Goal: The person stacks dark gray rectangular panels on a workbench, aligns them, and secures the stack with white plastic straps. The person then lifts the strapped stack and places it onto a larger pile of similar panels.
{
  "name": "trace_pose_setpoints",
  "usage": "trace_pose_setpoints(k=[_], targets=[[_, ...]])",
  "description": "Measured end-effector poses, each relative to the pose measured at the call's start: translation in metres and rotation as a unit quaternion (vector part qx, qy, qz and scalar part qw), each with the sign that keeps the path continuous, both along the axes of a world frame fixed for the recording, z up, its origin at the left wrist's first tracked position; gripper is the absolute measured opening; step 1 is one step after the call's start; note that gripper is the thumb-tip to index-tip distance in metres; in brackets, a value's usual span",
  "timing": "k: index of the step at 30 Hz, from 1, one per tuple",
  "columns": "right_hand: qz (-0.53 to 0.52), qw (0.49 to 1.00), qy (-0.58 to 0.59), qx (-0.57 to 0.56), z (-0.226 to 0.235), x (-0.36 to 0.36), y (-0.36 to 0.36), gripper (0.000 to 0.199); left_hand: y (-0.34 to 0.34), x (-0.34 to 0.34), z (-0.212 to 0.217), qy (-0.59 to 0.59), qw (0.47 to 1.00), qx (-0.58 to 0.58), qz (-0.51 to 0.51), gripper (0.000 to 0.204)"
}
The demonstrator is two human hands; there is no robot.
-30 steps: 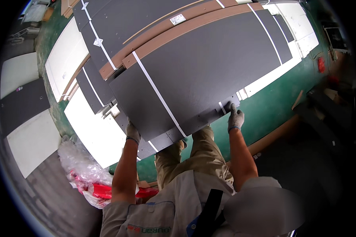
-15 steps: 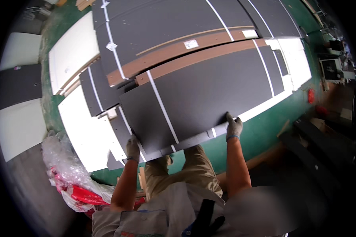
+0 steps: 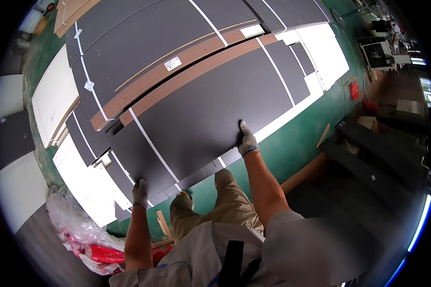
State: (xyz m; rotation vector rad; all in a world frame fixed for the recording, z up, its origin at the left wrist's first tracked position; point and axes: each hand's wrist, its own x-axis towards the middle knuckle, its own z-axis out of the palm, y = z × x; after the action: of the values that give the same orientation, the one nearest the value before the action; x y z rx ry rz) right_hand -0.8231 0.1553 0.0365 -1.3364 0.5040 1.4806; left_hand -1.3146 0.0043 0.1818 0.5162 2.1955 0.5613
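A large flat dark grey panel (image 3: 201, 105), bound with white straps (image 3: 153, 148), lies before me on top of stacked boards. My left hand (image 3: 140, 193), in a grey work glove, grips the panel near its left front corner. On the near long edge, toward the right, my gloved right hand (image 3: 247, 139) holds the panel with its thumb on the top face. The fingers of both hands are partly hidden at the edge. A brown edge strip (image 3: 196, 79) runs along the panel's far side.
Beyond lies another strapped dark stack (image 3: 143, 38) bearing a white label (image 3: 173, 63). White boards (image 3: 81, 177) stick out at the left. Crumpled clear plastic wrap (image 3: 72, 220) lies left of my legs on the green floor (image 3: 292, 129). Dark boards (image 3: 368, 167) lie at the right.
The view has turned, so the panels appear shifted left and more tilted. Both hands keep about the same places on the panel's edges.
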Motion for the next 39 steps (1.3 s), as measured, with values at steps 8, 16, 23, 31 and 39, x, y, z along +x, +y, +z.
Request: trace_pose_setpoints(k=[8,16,23,31,39], targets=[[0.05,0.998,0.013,-0.04,0.041,0.003,-0.003,0.056,-0.01,-0.004,0.003,-0.003,0.998,-0.001,0.07,0.053],[0.293,0.944,-0.108,-0.107,0.049,0.027,-0.06,0.061,-0.073,0.032,0.037,0.194,0.968,-0.145,0.059,0.073],[0.14,0.982,-0.041,-0.121,0.036,0.036,-0.023,0.063,-0.116,0.114,-0.019,-0.503,0.644,0.206,0.539,0.101],[0.157,0.987,0.014,0.013,-0.043,0.066,-0.048,0.053,-0.077,0.125,-0.009,-0.469,0.672,0.33,0.467,0.099],[0.425,0.821,-0.304,-0.231,0.102,0.001,0.01,0.078,-0.092,0.112,0.004,-0.368,0.735,0.199,0.534,0.086]])
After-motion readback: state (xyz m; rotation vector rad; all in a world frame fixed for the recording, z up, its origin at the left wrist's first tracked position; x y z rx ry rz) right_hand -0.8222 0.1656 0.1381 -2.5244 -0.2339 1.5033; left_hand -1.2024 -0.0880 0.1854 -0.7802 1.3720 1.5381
